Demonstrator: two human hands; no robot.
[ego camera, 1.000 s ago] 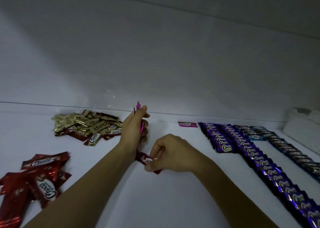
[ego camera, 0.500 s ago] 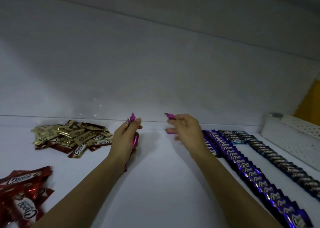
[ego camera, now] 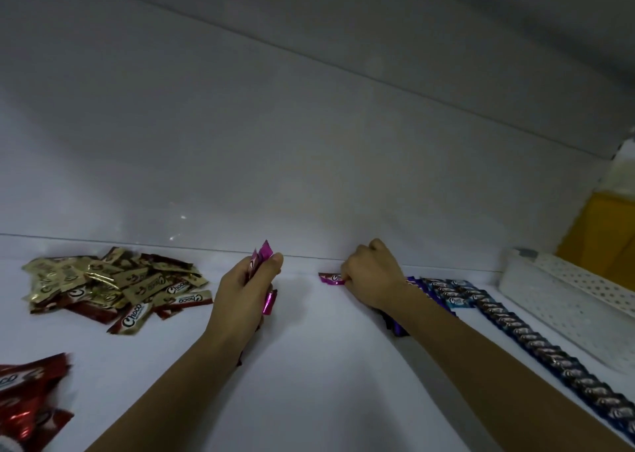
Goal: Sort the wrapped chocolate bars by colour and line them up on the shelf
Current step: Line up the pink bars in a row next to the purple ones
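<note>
Fingers (ego camera: 347,277) on the right hand (ego camera: 374,279) are curled in tight, pinching the end of a single pink bar (ego camera: 329,278). It lies flat on the shelf (ego camera: 309,376), right up near the back wall (ego camera: 309,142). That bar sits just left of the purple row (ego camera: 414,282), but the wrist covers most of that row, so can't say if they touch.

Over on the left hand (ego camera: 245,297), the fingers are wrapped round a small bunch of pink bars (ego camera: 264,257) held upright. The ends poke out above the thumb and below the palm, around the middle of the shelf. Can't count how many are in there.

Far left at the back there's a messy gold pile (ego camera: 113,286), plus a few red bars (ego camera: 27,396) at the front left corner, a bit blurry. Right of the purple ones runs a blue row (ego camera: 536,341) lined up front to back. Beside that is a white basket (ego camera: 567,303) with holes in it.
</note>
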